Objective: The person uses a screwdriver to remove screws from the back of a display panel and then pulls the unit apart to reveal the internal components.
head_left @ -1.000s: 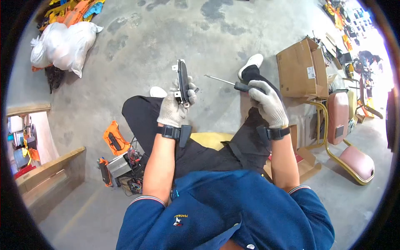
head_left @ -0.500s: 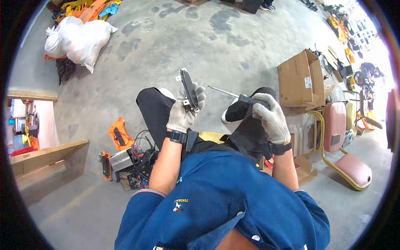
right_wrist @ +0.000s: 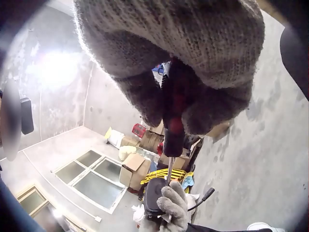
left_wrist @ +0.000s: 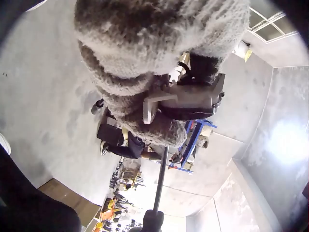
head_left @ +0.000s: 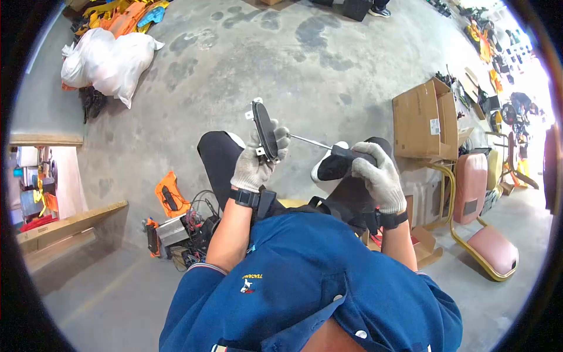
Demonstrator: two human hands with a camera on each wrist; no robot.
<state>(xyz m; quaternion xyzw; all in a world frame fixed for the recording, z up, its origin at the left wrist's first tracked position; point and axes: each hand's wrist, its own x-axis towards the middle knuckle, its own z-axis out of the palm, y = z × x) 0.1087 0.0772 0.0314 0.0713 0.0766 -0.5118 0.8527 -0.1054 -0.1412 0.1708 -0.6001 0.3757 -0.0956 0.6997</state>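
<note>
My gloved left hand (head_left: 253, 167) holds an oblong black part (head_left: 266, 132) with a smooth rounded face and pale tabs along its edge. The fingers wrap round its side. In the left wrist view, the same part (left_wrist: 193, 101) shows edge-on under the knit glove. My gloved right hand (head_left: 380, 179) grips a screwdriver (head_left: 353, 155) by its dark handle. Its metal shaft points left, and the tip ends right at the left hand's fingers. From the right wrist, the screwdriver (right_wrist: 174, 140) lines up with the black part (right_wrist: 154, 195); the tip is hidden there.
A cardboard box (head_left: 416, 120) and a pink-padded chair (head_left: 472, 188) stand to the right. Cables and a silver unit (head_left: 173, 231) lie by the left leg, near an orange piece (head_left: 171, 193). White bags (head_left: 108, 64) sit at the far left on the concrete floor.
The screwdriver has come left and lower, so its tip now meets the left hand's fingers. The black part has tilted. The head view has shifted, showing another person's shoe at the top.
</note>
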